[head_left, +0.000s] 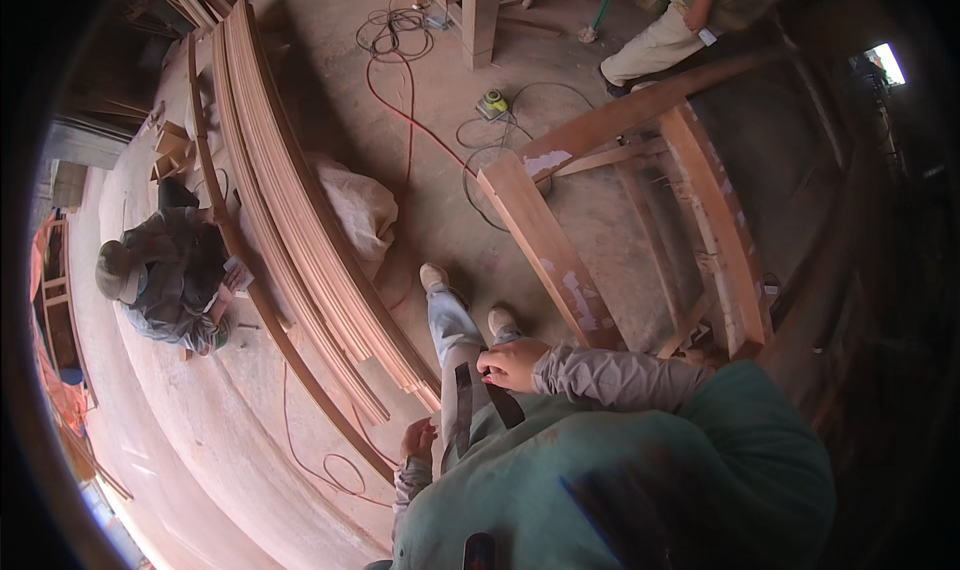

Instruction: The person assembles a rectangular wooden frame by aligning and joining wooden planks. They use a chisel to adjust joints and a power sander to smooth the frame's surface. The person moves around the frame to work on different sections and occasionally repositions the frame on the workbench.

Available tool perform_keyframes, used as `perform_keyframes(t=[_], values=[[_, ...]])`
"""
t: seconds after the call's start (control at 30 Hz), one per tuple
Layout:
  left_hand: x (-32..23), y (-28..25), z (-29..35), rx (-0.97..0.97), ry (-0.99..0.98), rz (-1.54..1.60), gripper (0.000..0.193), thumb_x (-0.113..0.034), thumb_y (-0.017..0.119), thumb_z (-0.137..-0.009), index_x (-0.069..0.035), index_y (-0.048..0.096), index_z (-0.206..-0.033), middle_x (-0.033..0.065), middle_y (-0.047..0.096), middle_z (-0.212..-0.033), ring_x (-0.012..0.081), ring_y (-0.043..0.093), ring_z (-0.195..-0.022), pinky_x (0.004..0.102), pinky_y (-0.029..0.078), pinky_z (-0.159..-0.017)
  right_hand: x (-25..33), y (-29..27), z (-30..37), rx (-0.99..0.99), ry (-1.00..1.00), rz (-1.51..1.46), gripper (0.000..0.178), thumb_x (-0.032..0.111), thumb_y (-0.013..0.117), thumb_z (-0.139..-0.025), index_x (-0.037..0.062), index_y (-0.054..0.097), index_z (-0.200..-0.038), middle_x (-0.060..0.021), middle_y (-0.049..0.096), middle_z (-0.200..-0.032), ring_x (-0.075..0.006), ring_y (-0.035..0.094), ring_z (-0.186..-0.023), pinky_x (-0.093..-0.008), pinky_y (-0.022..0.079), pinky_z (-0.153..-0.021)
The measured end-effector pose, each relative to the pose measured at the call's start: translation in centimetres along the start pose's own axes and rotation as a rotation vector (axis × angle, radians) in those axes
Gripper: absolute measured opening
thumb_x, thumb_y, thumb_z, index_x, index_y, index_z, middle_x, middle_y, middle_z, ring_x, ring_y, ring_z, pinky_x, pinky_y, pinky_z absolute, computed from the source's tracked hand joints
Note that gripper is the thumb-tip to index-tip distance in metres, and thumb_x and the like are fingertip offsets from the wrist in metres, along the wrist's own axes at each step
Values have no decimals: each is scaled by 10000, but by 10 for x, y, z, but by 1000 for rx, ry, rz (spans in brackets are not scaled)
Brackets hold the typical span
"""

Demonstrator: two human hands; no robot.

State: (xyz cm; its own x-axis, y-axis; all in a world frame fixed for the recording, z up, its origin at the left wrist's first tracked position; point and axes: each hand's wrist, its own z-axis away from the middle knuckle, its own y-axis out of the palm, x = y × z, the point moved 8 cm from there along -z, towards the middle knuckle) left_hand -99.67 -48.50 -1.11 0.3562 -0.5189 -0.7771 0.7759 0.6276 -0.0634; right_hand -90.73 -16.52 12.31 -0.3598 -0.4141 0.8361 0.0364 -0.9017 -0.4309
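My right hand (514, 364) is in front of my body, its fingers closed at the upper end of a dark strip (503, 402). A second dark length (464, 398) hangs just left of it; whether the two are one piece I cannot tell. Lower and to the left, my left hand (419, 439) is held with curled fingers, and anything inside them is hidden. It is near the close end of a stack of long wooden mouldings (290, 200). Both hands are apart from the wooden frame (548, 238) on my right.
A single long board (235, 240) runs left of the mouldings, with a crouching co-worker (165, 265) beside it. A pale sack (357, 210) leans by the stack. Ahead lie a red hose (412, 120), coiled cables (395, 35) and a yellow-green power tool (491, 104). Another person (655, 45) stands beyond the frame.
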Motion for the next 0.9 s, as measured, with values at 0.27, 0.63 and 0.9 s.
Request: perform_keyframes(t=[0.27, 0.63, 0.9], values=[[32, -122, -124, 18, -377, -33, 346, -198, 466, -900, -10, 561, -1175, 106, 636, -890, 207, 661, -764, 291, 548, -639, -17, -136, -141, -313, 46, -227, 96, 38, 584, -872, 28, 581, -967, -74, 645, -797, -156, 620, -697, -284, 494, -642], [-70, -87, -185, -102, -370, 10, 388, -186, 528, -900, -5, 521, -1243, 113, 667, -954, 204, 645, -849, 295, 520, -733, -253, -106, -392, -120, 595, 94, 209, 309, 659, -833, 113, 652, -903, -112, 695, -874, -304, 667, -840, -411, 522, -741], [-77, -15, -211, -60, -535, 32, 346, -182, 566, -939, 20, 533, -1218, 139, 664, -991, 195, 644, -904, 323, 524, -811, -451, -105, -422, 115, 867, 181, 255, 305, 662, -824, 126, 668, -1006, -140, 669, -1064, -317, 635, -1000, -413, 500, -856]])
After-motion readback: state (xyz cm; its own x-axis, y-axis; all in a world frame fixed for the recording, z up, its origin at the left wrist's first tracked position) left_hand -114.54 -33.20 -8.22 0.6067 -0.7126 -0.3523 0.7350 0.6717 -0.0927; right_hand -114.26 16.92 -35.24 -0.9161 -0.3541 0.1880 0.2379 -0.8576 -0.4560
